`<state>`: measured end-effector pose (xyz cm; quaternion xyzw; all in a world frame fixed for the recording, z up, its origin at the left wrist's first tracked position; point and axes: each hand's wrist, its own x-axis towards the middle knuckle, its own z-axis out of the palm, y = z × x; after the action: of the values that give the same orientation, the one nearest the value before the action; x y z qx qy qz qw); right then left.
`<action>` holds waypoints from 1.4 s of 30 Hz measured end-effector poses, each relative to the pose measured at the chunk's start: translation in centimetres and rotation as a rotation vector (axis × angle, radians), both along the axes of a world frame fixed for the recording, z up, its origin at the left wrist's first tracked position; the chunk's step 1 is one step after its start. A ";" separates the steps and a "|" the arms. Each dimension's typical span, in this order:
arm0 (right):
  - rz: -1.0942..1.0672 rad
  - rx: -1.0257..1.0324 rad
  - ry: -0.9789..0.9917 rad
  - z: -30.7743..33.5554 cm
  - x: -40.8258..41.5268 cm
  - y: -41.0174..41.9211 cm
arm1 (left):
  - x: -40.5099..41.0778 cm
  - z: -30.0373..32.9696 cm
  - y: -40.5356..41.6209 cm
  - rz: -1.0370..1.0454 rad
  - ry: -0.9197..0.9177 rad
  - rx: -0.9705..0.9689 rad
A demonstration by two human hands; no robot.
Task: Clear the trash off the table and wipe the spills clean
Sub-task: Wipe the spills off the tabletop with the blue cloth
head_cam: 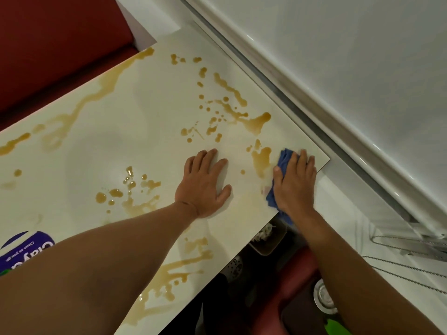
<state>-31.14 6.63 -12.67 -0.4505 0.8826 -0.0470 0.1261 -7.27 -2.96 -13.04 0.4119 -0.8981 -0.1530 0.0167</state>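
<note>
A glossy white table (150, 131) is covered with brown liquid spills (256, 122), in streaks and drops across most of its top. My right hand (294, 182) presses flat on a crumpled blue cloth (285, 158) near the table's right edge, beside a brown puddle (262, 159). My left hand (204, 183) rests flat on the table with fingers spread, just left of the cloth. A purple-labelled package (26, 250) lies at the table's near left, partly hidden by my left arm.
A red seat (48, 44) lies beyond the table's far left edge. A white wall with a metal rail (314, 117) runs along the right. Below the table's right edge sit a dark bin with scraps (268, 238), a metal strainer (234, 264) and a wire rack (411, 245).
</note>
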 end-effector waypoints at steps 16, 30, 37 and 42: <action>0.122 0.028 0.020 -0.3 -0.9 0.1 | 0.0 0.1 0.0 -0.004 -0.015 0.001; 0.160 0.052 0.007 -0.1 2.6 1.8 | 0.1 0.0 0.1 0.004 0.001 -0.014; -0.084 -0.004 -0.041 -0.4 0.4 -2.6 | 0.1 -0.2 0.1 0.007 0.019 -0.018; 0.092 0.040 -0.017 -0.3 7.6 3.8 | 0.0 -0.1 0.1 0.013 0.013 -0.008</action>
<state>-23.56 10.47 -12.99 -0.4875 0.8606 -0.0274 0.1447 -7.22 -2.90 -13.19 0.4168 -0.8958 -0.1520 0.0252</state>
